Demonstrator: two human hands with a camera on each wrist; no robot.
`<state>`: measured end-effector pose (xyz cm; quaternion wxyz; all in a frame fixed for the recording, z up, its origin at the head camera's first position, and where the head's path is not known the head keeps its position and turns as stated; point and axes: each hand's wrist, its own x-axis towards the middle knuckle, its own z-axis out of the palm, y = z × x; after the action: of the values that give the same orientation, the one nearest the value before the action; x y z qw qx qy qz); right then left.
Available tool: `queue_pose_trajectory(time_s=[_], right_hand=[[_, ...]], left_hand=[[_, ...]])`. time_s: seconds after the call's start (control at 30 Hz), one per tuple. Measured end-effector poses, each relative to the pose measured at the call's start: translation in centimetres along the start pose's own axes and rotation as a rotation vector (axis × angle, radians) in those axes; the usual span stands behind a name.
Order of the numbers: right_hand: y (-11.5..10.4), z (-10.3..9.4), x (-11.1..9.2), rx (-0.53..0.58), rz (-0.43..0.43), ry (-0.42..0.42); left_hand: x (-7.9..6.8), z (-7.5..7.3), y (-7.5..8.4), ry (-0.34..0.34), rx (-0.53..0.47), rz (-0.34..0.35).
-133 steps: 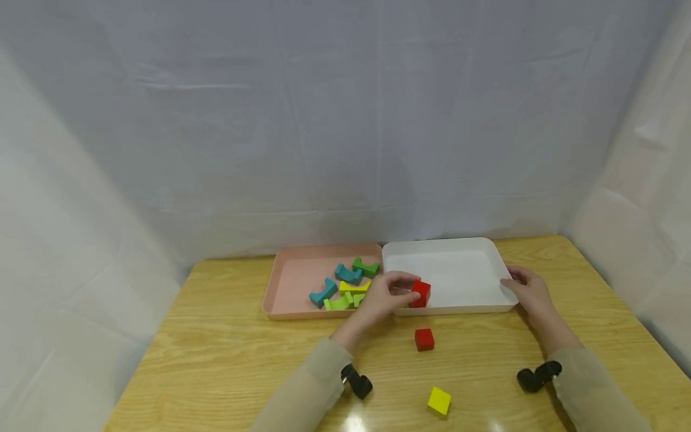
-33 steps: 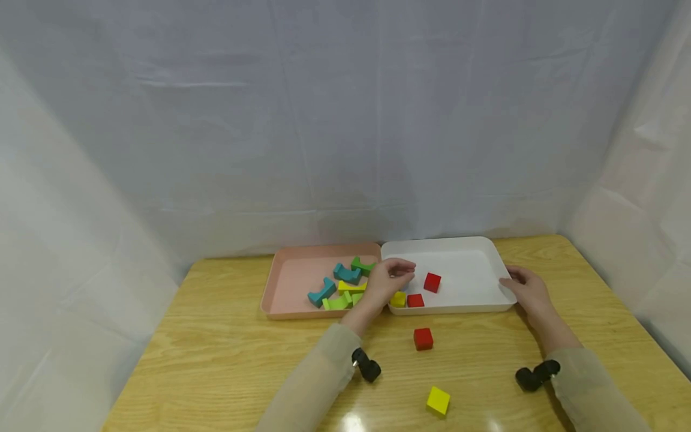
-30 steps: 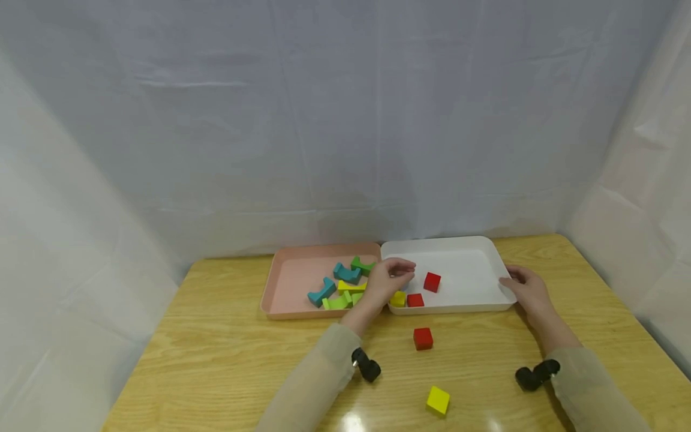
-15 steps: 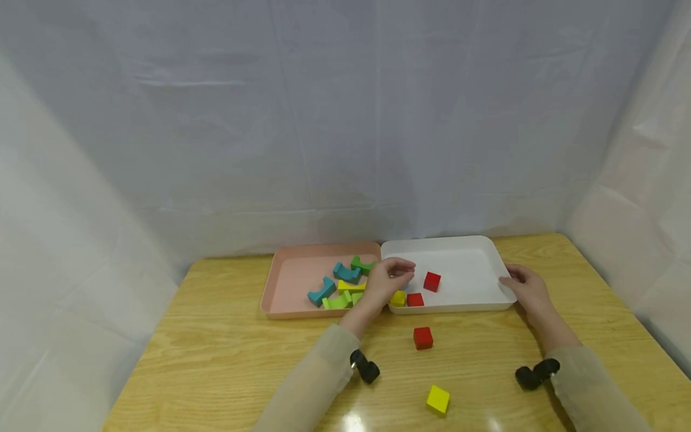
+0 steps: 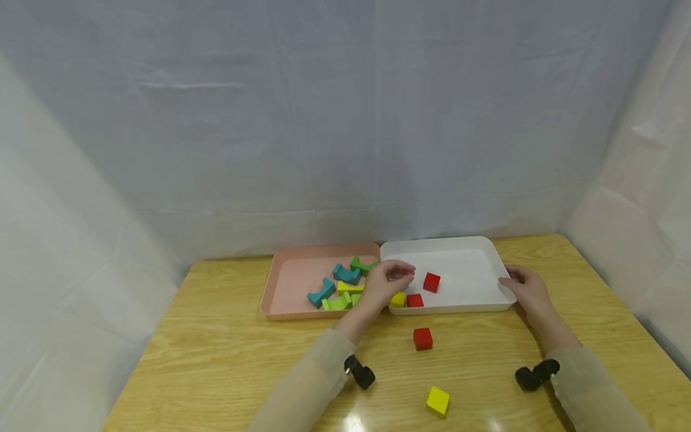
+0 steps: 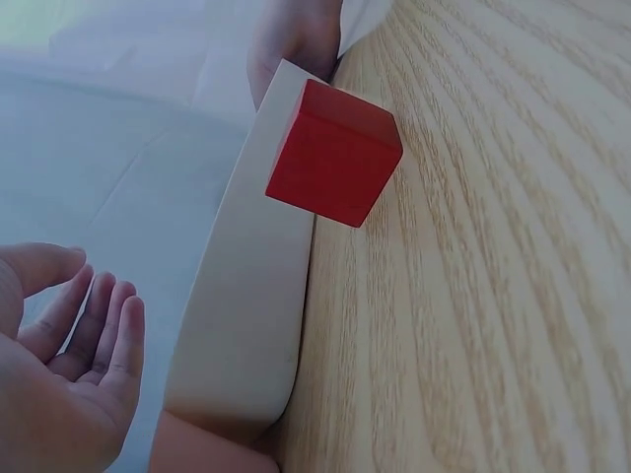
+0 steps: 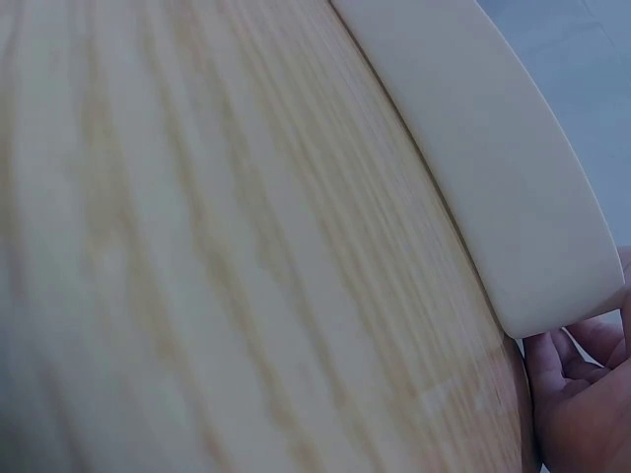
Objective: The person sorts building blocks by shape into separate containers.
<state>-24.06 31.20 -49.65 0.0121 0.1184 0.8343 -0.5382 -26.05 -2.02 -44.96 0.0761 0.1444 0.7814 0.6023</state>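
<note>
My left hand (image 5: 385,283) hovers over the left end of the white tray (image 5: 469,255). Its fingers are loosely bent and hold nothing, as the left wrist view of the hand (image 6: 74,365) shows. Below it in the tray lie a yellow block (image 5: 398,299) and a red block (image 5: 415,300); a bluish piece is mostly hidden by the hand. A second red cube (image 5: 431,282) lies farther right in this tray. At the tray's right end, my right hand (image 5: 531,293) grips the rim, thumb over the edge and fingers against the outside.
Touching the white tray on its left is a pink tray (image 5: 294,282) with several arched blocks, among them a blue one (image 5: 322,293) and a green one (image 5: 361,266). On the wooden table in front sit a red cube (image 5: 423,339) and a yellow cube (image 5: 438,401). White cloth (image 5: 345,120) hangs behind.
Since the earliest frame, my left hand has let go of a red cube, now inside the white tray, and drawn slightly back. During the last second the hands barely move.
</note>
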Motion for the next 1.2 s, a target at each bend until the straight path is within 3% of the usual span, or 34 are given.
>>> queue_pose_trajectory(time_s=[0.8, 1.2], right_hand=[[-0.2, 0.2, -0.1, 0.014, -0.005, 0.004], [0.1, 0.3, 0.1, 0.023, -0.012, 0.002]], left_hand=[[-2.2, -1.1, -0.3, -0.066, 0.065, 0.012], [-3.3, -1.4, -0.9, -0.12, 0.051, 0.023]])
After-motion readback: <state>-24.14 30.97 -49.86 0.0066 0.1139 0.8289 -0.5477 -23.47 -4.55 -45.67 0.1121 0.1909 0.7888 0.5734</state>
